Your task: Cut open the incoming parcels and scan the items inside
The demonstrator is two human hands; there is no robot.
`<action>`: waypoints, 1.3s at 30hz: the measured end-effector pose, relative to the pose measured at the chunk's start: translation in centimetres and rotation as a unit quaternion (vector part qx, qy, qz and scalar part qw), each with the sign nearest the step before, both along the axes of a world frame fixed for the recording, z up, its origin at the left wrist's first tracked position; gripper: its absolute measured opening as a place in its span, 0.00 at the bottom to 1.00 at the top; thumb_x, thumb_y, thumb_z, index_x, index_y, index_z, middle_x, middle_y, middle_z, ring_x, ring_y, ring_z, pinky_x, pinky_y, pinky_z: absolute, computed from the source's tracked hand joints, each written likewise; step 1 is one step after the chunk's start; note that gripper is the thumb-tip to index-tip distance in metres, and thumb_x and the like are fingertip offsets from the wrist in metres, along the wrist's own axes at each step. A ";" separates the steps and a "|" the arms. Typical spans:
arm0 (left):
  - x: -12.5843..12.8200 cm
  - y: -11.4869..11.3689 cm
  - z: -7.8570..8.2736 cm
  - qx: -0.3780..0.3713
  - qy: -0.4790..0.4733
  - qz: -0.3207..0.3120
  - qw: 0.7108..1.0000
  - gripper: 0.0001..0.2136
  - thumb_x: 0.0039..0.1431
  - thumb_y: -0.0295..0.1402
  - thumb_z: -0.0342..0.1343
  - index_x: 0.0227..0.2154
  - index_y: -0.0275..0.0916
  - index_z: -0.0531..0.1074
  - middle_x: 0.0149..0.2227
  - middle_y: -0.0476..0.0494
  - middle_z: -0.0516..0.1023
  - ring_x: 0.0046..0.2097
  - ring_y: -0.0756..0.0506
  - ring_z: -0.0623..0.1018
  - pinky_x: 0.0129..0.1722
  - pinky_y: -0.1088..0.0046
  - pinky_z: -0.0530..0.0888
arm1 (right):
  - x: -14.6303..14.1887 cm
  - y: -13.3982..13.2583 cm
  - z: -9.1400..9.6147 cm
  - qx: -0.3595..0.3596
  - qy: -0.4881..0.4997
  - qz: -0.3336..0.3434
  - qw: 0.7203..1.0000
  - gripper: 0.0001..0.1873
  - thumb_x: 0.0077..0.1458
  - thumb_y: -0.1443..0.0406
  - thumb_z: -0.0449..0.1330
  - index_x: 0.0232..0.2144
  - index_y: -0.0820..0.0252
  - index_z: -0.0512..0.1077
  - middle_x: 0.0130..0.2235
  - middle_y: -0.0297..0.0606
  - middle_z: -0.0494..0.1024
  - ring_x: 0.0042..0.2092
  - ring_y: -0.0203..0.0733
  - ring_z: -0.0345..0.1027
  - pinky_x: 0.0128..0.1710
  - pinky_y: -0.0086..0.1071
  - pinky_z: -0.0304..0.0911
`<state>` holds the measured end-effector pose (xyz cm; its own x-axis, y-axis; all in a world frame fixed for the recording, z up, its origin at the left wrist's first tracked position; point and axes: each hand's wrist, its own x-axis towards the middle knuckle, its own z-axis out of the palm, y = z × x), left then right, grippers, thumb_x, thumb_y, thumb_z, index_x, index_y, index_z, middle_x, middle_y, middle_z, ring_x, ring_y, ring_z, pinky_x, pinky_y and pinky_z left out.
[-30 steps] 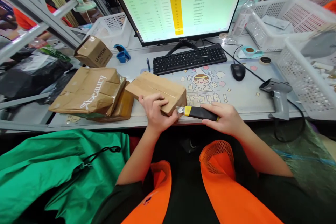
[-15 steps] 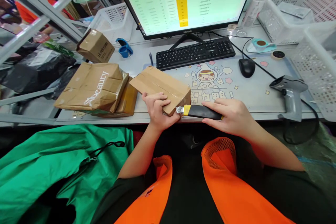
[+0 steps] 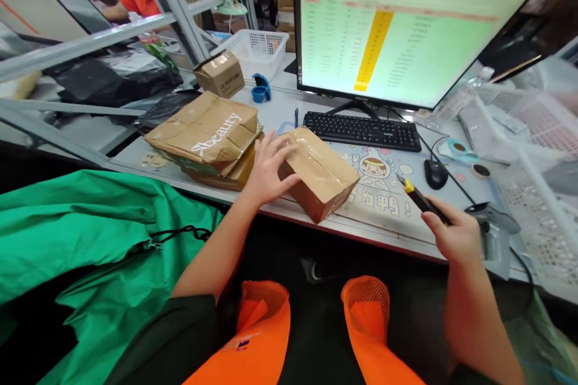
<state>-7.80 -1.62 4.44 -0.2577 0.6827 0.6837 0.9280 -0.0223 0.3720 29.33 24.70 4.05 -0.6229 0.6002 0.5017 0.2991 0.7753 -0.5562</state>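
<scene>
A taped brown cardboard box (image 3: 323,171) lies on the desk edge in front of me. My left hand (image 3: 270,167) rests on its left end, fingers spread and pressed against the side. My right hand (image 3: 454,231) is off to the right, fingers closed round a black and yellow utility knife (image 3: 418,195) whose tip points up and left, clear of the box. A cartoon desk mat (image 3: 383,192) lies under the box and knife.
Flattened brown parcels (image 3: 208,135) lie left of the box, a small carton (image 3: 220,74) behind them. Keyboard (image 3: 362,130), mouse (image 3: 436,173), monitor (image 3: 406,30), barcode scanner (image 3: 492,225) and white baskets (image 3: 533,150) fill the desk. A green bag (image 3: 85,240) sits at lower left.
The knife has come away from the box corner and moved right with my right hand. My left hand shifted from the box's near corner to its left end. The view swung left.
</scene>
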 end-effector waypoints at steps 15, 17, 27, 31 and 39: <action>7.6 -0.3 -3.3 0.155 0.017 0.080 0.984 0.16 0.61 0.46 0.72 0.45 0.43 0.81 0.47 0.39 0.82 0.46 0.40 0.84 0.47 0.64 0.82 | -9.1 -9.8 11.7 0.217 -0.258 0.127 0.933 0.18 0.71 0.57 0.62 0.57 0.52 0.83 0.47 0.43 0.87 0.41 0.48 0.82 0.39 0.37 0.74; 7.1 0.0 -3.4 0.155 0.017 0.074 0.985 0.16 0.61 0.48 0.72 0.44 0.43 0.81 0.46 0.39 0.82 0.45 0.40 0.84 0.47 0.64 0.82 | -9.7 -10.4 11.8 0.222 -0.266 0.106 0.932 0.19 0.71 0.56 0.61 0.58 0.52 0.83 0.48 0.43 0.87 0.42 0.49 0.82 0.40 0.37 0.73; 6.6 -0.3 -3.6 0.142 0.012 0.064 0.988 0.16 0.63 0.50 0.69 0.43 0.43 0.82 0.46 0.39 0.81 0.44 0.40 0.83 0.44 0.63 0.78 | -2.8 -2.8 12.0 0.168 -0.269 -0.009 0.948 0.21 0.67 0.46 0.64 0.52 0.47 0.86 0.36 0.40 0.86 0.33 0.47 0.76 0.34 0.37 0.65; 5.8 -1.0 -1.1 0.120 0.047 0.058 0.990 0.15 0.68 0.50 0.64 0.39 0.43 0.82 0.42 0.40 0.83 0.43 0.39 0.81 0.43 0.60 0.73 | 3.9 2.8 7.4 0.118 -0.241 -0.205 0.941 0.26 0.63 0.43 0.64 0.40 0.57 0.89 0.25 0.43 0.81 0.25 0.44 0.69 0.31 0.38 0.64; 3.3 8.6 9.7 -0.267 0.088 -0.060 0.958 0.16 0.54 0.47 0.70 0.39 0.40 0.83 0.40 0.37 0.83 0.40 0.34 0.80 0.43 0.57 0.74 | -3.1 0.8 -3.4 0.027 -0.089 -0.151 0.984 0.42 0.66 0.36 0.49 0.46 0.67 0.84 0.47 0.61 0.85 0.49 0.57 0.80 0.50 0.51 0.76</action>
<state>-4.47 7.00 14.15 -0.0678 0.9646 0.2549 0.9799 0.0164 0.1986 26.18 25.51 0.62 -0.5004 0.7470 0.4377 0.6099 0.6630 -0.4341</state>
